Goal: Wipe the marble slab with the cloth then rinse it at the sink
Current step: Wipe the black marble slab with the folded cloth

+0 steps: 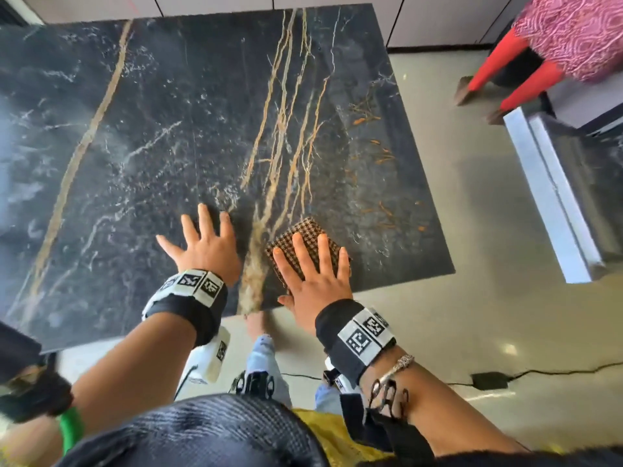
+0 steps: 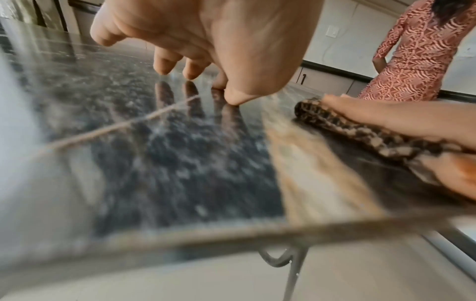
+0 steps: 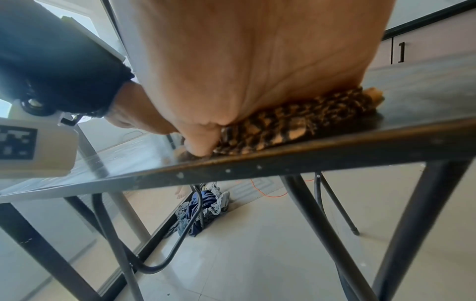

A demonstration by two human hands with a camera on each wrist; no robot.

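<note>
**Marble slab mid-wipe, rinse not yet begun**

Marble slab (image 1: pixel 188 136), dark with gold and white veins, formed the top of a metal-legged desk and filled most of the head view. The cloth (image 1: pixel 305 246), a folded brown-and-cream checked square, lay flat on the slab near its front edge, toward the right corner. The right hand (image 1: pixel 315 283) pressed down on it with fingers straight and spread, palm over the near half of the fabric; the right wrist view showed the heel of the hand bearing on the cloth (image 3: pixel 291 126) just behind the slab's edge. Nothing was gripped or pinched; the cloth was simply pinned under a flat palm.

The left hand (image 1: pixel 205 246) lay just beside it to the left, fingers splayed, holding nothing. In the left wrist view its fingertips (image 2: pixel 163 68) touched the polished surface and met their own reflections, so it appeared to be bracing.

As a judgement, the wiping stage was under way rather than finished. The cloth sat at the near right part of the slab, and faint hazy smears seemed to show further back and to the left, though blur made this uncertain. How much had been covered could not be told.

No sink appeared in any view, so rinsing remained wholly undone. A second person in a patterned dress (image 1: pixel 573 32) stood beyond the desk's far right corner.
</note>
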